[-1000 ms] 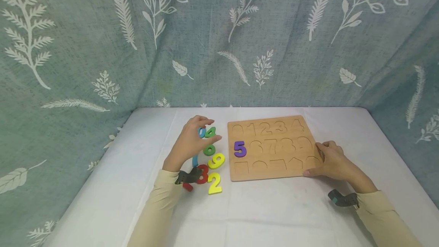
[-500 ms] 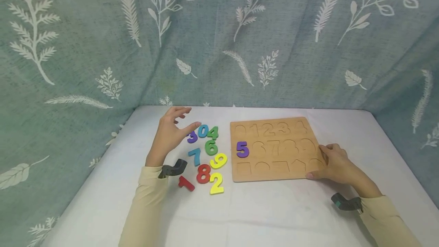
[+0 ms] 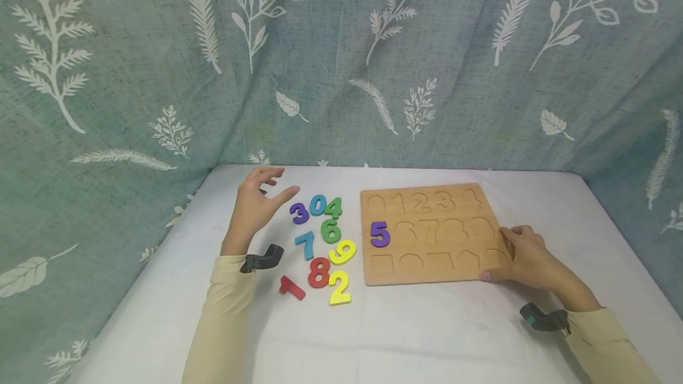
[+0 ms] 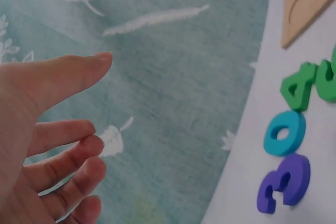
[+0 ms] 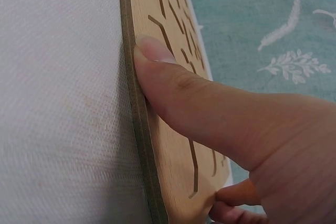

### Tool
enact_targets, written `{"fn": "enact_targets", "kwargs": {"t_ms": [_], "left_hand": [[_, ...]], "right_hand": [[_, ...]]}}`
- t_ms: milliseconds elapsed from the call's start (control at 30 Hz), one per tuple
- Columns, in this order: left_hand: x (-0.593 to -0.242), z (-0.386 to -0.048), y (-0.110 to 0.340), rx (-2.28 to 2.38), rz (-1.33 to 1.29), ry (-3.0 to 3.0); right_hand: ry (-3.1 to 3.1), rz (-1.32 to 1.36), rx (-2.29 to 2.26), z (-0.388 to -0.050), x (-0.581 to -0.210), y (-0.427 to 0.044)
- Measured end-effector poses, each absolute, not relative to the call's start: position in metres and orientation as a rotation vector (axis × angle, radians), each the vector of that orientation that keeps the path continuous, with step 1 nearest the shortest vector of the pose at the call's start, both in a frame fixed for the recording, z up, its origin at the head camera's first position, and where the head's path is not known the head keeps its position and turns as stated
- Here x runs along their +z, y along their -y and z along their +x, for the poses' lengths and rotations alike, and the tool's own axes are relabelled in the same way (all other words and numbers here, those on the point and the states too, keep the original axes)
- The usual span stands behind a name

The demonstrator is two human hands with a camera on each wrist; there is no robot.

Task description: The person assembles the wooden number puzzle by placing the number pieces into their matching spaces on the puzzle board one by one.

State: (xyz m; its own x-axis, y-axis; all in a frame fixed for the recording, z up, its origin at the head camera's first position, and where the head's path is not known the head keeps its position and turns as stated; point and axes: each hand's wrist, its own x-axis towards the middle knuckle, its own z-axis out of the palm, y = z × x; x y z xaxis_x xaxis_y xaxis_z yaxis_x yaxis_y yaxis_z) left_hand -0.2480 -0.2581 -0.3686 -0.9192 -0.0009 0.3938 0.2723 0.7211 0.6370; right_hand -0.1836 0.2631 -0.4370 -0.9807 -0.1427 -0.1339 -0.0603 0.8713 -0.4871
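My left hand [image 3: 251, 205] hovers left of the loose number pieces, thumb and fingers spread apart with nothing between them. Closest to it are the purple 3 [image 3: 302, 214] and the blue 0 [image 4: 270, 141]; a green 4 [image 4: 292, 98] adjoins the 0. At the right, my right hand [image 3: 528, 264] holds the lower right corner of a wooden number puzzle board [image 3: 427, 246]. Its thumb [image 5: 184, 85] lies over the board's front edge, and its other fingers are at the right side, partly hidden. A purple 5 [image 3: 380, 234] sits at the left of the board's middle row.
Between left hand and board lie a green 6 [image 3: 331, 238], a blue 7 [image 3: 306, 243], a yellow 9 [image 3: 349, 248], a red 8 [image 3: 319, 273], a yellow 2 [image 3: 340, 298] and a red 1 [image 3: 291, 288]. A leaf-patterned curtain [image 3: 331, 123] stands behind the white table [image 3: 416, 336].
My left hand has drawn back left from over the pieces, uncovering the 3, 7 and 1. The right hand stays at the board's corner, and the view has shifted slightly.
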Motion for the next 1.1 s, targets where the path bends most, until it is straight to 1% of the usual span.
{"fn": "enact_targets", "kwargs": {"t_ms": [500, 1100], "left_hand": [[-0.385, -0.262, 0.273, -1.021, -0.135, 2.617], [-0.414, -0.272, 0.273, -1.053, 0.003, 2.850]], "right_hand": [[-2.886, -0.162, -0.713, -0.185, -0.435, -0.264], [-2.878, -0.175, -0.716, -0.184, -0.437, -0.263]]}}
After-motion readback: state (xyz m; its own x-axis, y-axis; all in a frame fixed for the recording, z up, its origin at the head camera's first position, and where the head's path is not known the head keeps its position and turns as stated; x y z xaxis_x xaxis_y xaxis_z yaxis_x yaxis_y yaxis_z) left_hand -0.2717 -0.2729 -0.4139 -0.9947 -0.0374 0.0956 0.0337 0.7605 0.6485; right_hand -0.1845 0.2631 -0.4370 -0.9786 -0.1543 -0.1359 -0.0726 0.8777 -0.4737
